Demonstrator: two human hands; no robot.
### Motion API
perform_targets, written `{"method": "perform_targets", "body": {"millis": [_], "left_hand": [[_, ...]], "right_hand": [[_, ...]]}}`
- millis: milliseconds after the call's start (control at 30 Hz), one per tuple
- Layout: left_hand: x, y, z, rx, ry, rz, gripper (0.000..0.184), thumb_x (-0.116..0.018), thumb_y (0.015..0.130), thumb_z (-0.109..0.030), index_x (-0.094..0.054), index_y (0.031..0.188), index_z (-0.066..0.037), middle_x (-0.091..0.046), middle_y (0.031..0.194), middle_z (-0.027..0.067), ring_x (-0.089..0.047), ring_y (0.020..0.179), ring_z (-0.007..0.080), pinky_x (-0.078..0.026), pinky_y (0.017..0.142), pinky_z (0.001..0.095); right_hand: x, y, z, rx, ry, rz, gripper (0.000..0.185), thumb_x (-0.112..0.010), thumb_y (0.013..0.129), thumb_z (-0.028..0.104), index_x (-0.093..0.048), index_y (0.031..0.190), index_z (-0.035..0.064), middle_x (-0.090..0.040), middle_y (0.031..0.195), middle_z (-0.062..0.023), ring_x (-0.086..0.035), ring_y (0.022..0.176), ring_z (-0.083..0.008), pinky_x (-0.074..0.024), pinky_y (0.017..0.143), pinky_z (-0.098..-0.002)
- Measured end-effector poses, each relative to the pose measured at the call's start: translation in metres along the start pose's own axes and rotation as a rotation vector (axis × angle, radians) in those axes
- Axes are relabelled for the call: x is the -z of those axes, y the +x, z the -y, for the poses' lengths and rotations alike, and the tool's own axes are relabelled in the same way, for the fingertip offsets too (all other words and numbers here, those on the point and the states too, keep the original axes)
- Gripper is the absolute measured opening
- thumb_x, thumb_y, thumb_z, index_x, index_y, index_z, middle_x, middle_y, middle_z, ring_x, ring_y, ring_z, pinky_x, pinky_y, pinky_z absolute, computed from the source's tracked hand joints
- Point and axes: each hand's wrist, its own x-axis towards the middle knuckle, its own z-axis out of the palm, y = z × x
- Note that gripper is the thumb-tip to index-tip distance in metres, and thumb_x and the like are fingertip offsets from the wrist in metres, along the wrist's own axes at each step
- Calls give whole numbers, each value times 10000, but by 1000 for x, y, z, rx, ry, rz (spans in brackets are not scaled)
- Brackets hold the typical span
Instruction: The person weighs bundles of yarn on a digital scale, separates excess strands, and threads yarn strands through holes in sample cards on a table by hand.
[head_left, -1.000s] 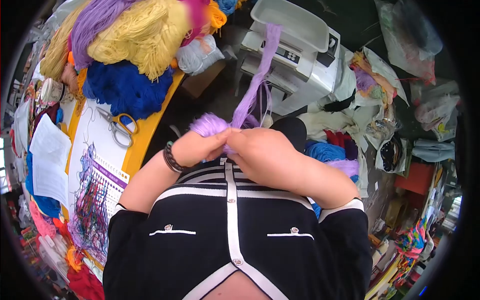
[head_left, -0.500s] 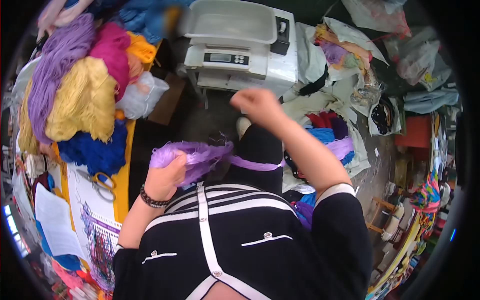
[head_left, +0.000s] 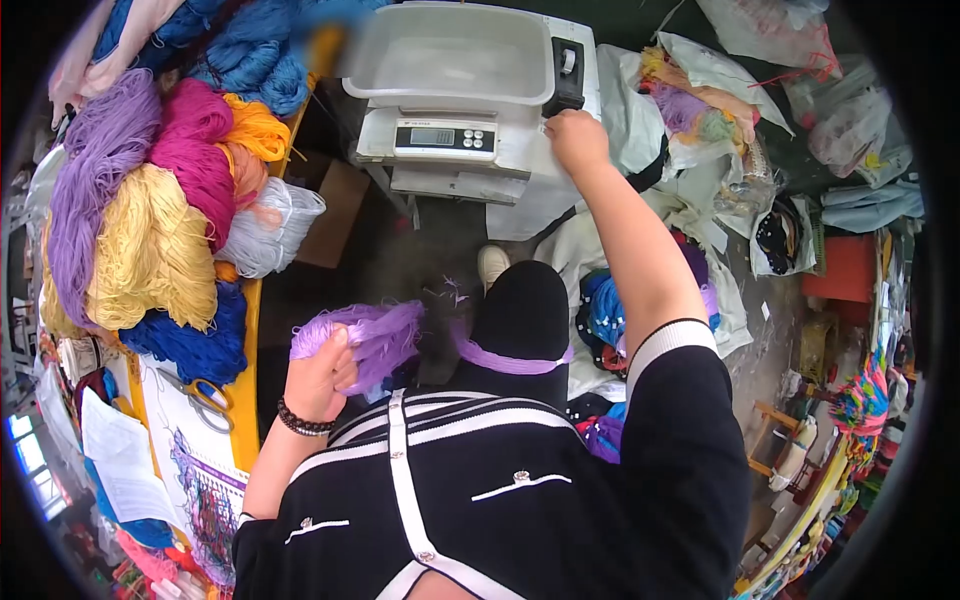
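Note:
My left hand (head_left: 322, 375) is closed around a bundle of light purple yarn (head_left: 378, 338), which hangs out to the right of the fist. A purple strand (head_left: 515, 362) lies across my dark-clad thigh. My right hand (head_left: 577, 140) is stretched forward to the right edge of the scale (head_left: 445, 140), just below a small black device (head_left: 567, 75). Its fingers are bent together, and whatever they hold, if anything, is too small to make out. On top of the scale rests a pale plastic tray (head_left: 450, 55).
At the left, a yellow-edged table (head_left: 246, 420) bears purple, pink, cream and blue yarn, scissors (head_left: 208, 400) and paper sheets (head_left: 120, 460). A cardboard box (head_left: 335, 212) stands beside it. Bags with yarn (head_left: 700, 110) lie on the right.
Both hands were together on the purple yarn; they have parted. My right hand let go and reached forward to the scale. My left hand kept the bundle and moved left. The view shifted too.

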Motion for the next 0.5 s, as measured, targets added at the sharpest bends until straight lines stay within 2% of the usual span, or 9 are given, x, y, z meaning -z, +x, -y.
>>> {"method": "perform_targets", "body": {"millis": [100,200,267,333,400,467,500], "left_hand": [[1,5,1,-28,-14,0,156,-599,928,-201,-521,812,-130,-360,579,-76,-295,448,28,-226,435,207],[-2,4,-2,-62,16,-77,160,-598,928,-202,-522,809,-125,-387,587,-70,-310,453,29,-232,437,202],[-3,2,-5,-102,70,-127,154,-590,934,-214,-547,831,-108,-452,615,-53,-321,458,27,-233,435,197],[5,2,-3,-187,97,-17,136,-554,960,-221,-575,933,-89,-475,635,-26,-323,467,35,-244,439,196],[-6,-7,-7,-212,39,-60,190,-540,962,-240,-583,896,-67,-530,660,-11,-307,453,23,-219,425,188],[-4,-12,-6,-237,-15,19,167,-564,933,-188,-601,984,-34,-558,685,6,-323,457,19,-226,430,177],[-3,-15,-5,-248,-1,33,154,-571,925,-175,-603,968,-31,-556,682,1,-330,461,17,-231,429,179]], "right_hand": [[1,-4,1,-17,51,-65,100,-645,769,178,-713,813,119,-649,854,-81,-624,842,-293,-511,726,-436],[12,-10,21,48,-68,-73,94,-648,749,164,-686,765,80,-641,828,-83,-616,810,-304,-493,703,-434],[48,-35,65,148,229,-381,86,-631,741,134,-649,720,53,-643,814,-77,-600,777,-327,-473,701,-440],[90,-68,123,212,534,-189,95,-682,762,125,-677,816,47,-678,894,-103,-632,893,-271,-488,794,-358],[124,-109,176,184,1092,47,91,-674,794,116,-674,835,35,-672,1025,-106,-617,966,-224,-456,871,-327],[143,-139,213,117,1449,306,137,-693,776,109,-684,895,42,-662,1064,-94,-570,1086,-209,-419,945,-346],[148,-150,228,136,1504,315,139,-699,767,92,-682,896,42,-655,1081,-90,-569,1082,-205,-421,942,-341]]}}
